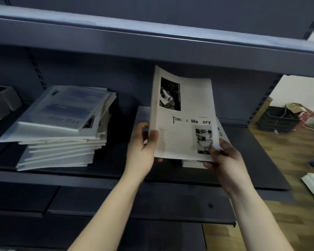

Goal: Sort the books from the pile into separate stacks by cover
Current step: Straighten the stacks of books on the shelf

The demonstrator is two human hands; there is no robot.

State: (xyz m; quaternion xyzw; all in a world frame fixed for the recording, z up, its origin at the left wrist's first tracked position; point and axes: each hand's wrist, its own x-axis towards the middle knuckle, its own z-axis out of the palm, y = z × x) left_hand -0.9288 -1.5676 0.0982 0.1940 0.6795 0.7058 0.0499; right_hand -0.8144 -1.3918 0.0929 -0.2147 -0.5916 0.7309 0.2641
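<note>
The white "Time & Memory" book (183,120) is held tilted above the dark shelf (252,169). The left hand (140,144) curls round its eight-o'clock edge, thumb on the cover. The right hand (223,158) pinches its five-o'clock corner. A matching stack (222,132) lies beneath it, and the pile (62,127) sits at nine o'clock.

bare shelf (116,160) between pile (62,124) and held book (183,115)

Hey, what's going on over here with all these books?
A person is sorting books on a dark shelf. The left hand grips the left edge of a white book and the right hand pinches its lower right corner, holding it tilted above a small stack whose top cover seems to match. Further left sits a taller, untidy pile topped by a blue book.
</note>
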